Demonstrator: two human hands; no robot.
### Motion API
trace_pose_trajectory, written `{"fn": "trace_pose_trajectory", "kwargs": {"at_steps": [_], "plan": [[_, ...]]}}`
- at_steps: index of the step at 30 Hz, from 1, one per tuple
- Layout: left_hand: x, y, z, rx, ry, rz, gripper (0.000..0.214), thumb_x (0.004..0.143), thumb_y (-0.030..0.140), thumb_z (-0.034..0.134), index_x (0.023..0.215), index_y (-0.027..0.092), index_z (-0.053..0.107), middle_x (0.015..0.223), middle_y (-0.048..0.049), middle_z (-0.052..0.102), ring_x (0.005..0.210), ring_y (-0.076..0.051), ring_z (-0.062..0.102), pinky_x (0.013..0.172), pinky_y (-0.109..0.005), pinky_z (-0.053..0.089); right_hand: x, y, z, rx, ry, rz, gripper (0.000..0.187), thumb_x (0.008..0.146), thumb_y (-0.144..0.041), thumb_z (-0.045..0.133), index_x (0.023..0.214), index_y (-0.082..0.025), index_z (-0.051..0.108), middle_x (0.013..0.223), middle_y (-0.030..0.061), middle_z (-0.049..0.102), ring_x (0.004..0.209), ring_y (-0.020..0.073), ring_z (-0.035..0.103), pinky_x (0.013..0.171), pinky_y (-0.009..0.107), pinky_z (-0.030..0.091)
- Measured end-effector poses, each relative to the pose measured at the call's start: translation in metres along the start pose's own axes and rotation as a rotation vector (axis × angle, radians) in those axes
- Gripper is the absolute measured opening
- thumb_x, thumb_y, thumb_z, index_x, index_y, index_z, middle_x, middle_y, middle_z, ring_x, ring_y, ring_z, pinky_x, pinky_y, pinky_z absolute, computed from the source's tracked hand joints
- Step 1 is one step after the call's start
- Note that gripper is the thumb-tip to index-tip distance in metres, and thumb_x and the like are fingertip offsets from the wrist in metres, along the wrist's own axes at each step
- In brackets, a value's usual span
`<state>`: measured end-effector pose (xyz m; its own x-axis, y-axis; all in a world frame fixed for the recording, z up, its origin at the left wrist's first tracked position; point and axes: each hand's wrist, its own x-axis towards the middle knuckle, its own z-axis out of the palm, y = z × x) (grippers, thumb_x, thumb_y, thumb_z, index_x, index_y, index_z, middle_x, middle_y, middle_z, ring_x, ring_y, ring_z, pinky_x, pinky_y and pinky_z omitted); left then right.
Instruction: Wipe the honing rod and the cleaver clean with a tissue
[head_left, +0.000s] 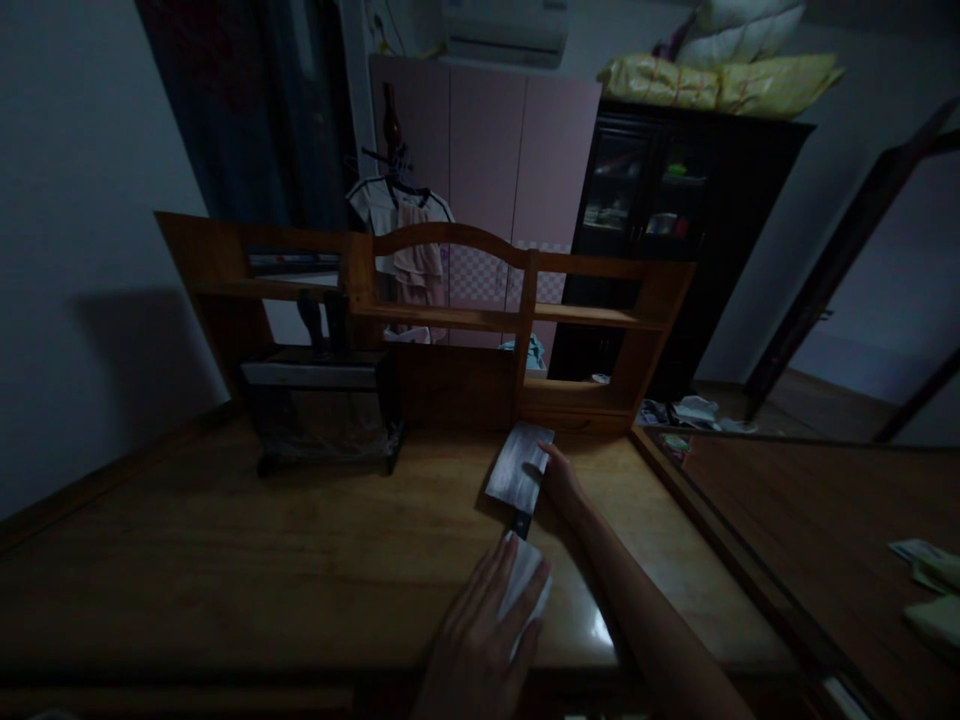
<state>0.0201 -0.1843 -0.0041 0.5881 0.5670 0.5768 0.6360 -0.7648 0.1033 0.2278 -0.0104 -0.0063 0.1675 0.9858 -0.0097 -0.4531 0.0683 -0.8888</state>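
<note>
A cleaver lies on the wooden desk (225,560), its wide steel blade (516,462) pointing away from me and its dark handle (521,522) toward me. My right hand (561,480) reaches in from the lower right, and its fingers grip the blade's right edge near the far corner. My left hand (480,630) rests at the desk's near edge, fingers closed over a white cloth (525,580) that touches the end of the handle. The room is dim.
A wooden shelf unit (450,315) stands along the back of the desk, with a black rack (319,400) at its left. Behind are hanging clothes (409,245), a pink wardrobe (517,160) and a dark cabinet (675,210). Papers (926,565) lie on the surface to the right.
</note>
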Motion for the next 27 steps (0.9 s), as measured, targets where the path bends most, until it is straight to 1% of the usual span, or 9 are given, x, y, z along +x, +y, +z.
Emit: {"fn": "trace_pose_trajectory", "kwargs": {"at_steps": [3,7,9,13,17,20,23,27], "plan": [[-0.007,0.0,-0.005,0.027,-0.013,0.076,0.056,0.092,0.029,0.048,0.145,0.029,0.03,0.155,-0.0086,0.018,0.139,-0.03,0.024,0.105,-0.044,0.04,0.002,0.002,-0.001,0.029,-0.018,0.006,0.022,0.069,-0.042,0.065,0.082,-0.024,0.061,0.076,0.0004,0.067,0.073,0.02,0.061,0.071,0.033,0.05],[-0.015,-0.003,0.0,0.031,-0.069,0.07,0.056,0.091,0.038,0.05,0.144,0.033,0.032,0.155,-0.0064,0.016,0.139,-0.032,0.022,0.105,-0.048,0.04,0.001,0.001,-0.002,0.042,-0.032,0.032,0.024,0.069,-0.042,0.065,0.084,-0.024,0.061,0.077,0.0004,0.067,0.071,0.0195,0.062,0.07,0.033,0.05],[-0.015,-0.005,0.0,0.031,-0.102,0.064,0.056,0.092,0.038,0.048,0.145,0.032,0.031,0.154,-0.0049,0.019,0.14,-0.03,0.022,0.106,-0.047,0.038,-0.001,0.0,-0.001,0.044,-0.039,0.046,0.026,0.069,-0.044,0.065,0.085,-0.024,0.062,0.076,0.0008,0.067,0.07,0.02,0.061,0.069,0.034,0.05],[-0.011,-0.007,-0.005,0.039,-0.163,0.06,0.058,0.095,0.038,0.041,0.148,0.026,0.021,0.154,-0.0033,0.021,0.14,-0.025,0.021,0.108,-0.044,0.036,-0.005,-0.002,0.002,0.05,-0.035,0.061,0.027,0.068,-0.045,0.065,0.084,-0.023,0.061,0.073,0.0011,0.066,0.066,0.0199,0.06,0.066,0.035,0.049],[-0.01,-0.007,-0.006,0.005,-0.152,0.039,0.059,0.096,0.037,0.039,0.149,0.025,0.018,0.153,-0.0022,0.022,0.141,-0.023,0.021,0.11,-0.042,0.035,-0.005,-0.003,0.003,0.055,-0.022,0.061,0.024,0.067,-0.043,0.066,0.081,-0.024,0.061,0.071,0.0007,0.066,0.065,0.019,0.059,0.065,0.034,0.049],[-0.012,-0.006,-0.001,-0.01,-0.129,0.01,0.059,0.096,0.035,0.04,0.149,0.023,0.017,0.153,-0.0028,0.022,0.14,-0.023,0.022,0.111,-0.04,0.033,-0.004,-0.004,0.003,0.057,-0.018,0.053,0.024,0.067,-0.042,0.066,0.081,-0.024,0.061,0.073,0.0007,0.066,0.067,0.0193,0.06,0.066,0.034,0.049],[-0.011,-0.005,0.004,-0.003,-0.137,-0.015,0.06,0.096,0.034,0.039,0.15,0.02,0.015,0.154,-0.0045,0.02,0.141,-0.022,0.021,0.111,-0.039,0.033,-0.005,-0.005,0.004,0.063,-0.011,0.041,0.023,0.067,-0.041,0.066,0.082,-0.024,0.061,0.073,0.0004,0.066,0.067,0.0193,0.06,0.067,0.033,0.049],[-0.006,-0.002,0.007,-0.023,-0.133,-0.06,0.06,0.097,0.036,0.038,0.15,0.021,0.014,0.154,-0.0044,0.019,0.141,-0.022,0.019,0.112,-0.039,0.033,-0.006,-0.005,0.006,0.069,-0.009,0.032,0.02,0.068,-0.039,0.066,0.08,-0.025,0.061,0.074,0.0002,0.066,0.068,0.0188,0.059,0.066,0.032,0.049]]}}
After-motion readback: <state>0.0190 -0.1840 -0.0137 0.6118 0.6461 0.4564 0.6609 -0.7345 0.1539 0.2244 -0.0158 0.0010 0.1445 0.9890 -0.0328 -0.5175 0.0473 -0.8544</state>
